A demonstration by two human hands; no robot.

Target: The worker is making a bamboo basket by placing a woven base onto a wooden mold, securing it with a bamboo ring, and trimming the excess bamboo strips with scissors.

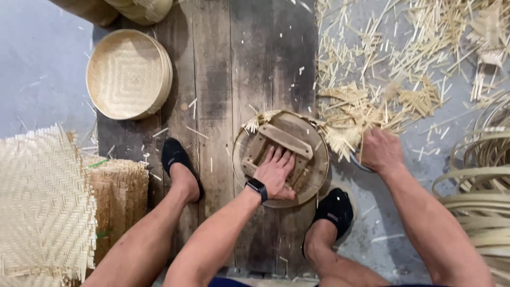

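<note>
Left hand (pixel 276 175) is pressed flat on the round wooden form (pixel 281 159), fingers (pixel 281 157) spread and released over the crossbars, not gripping anything. The form sits on the dark wooden plank floor (pixel 234 64) between the two feet, with frayed woven bamboo ends (pixel 255 122) poking out from under its far left edge, so the mat is pinned beneath it.

Right hand (pixel 380 151) is just right of the form, fingers clenched around something. I think there's a dark curved edge below the fist, maybe a blade, but I honestly can't tell what it is.

What I'd worry about:
- The left hand is only pushing down. If the form slides on the plank, the weave shifts and the trimmed edge comes out lopsided.
- If that really is a cutting tool, it works close to the form's rim and close to the right foot in its black shoe (pixel 334 210). One slip toward the near side and that's a foot or wrist.
- Loose bamboo offcuts (pixel 372 69) are piled far right, touching the form's edge. They could jam under the rim and tilt it.
- Splinters from those frayed ends, with bare hands.

A finished round woven tray (pixel 129 74) sits far left, well apart, and a stack of woven mats (pixel 42 202) lies near left.
</note>
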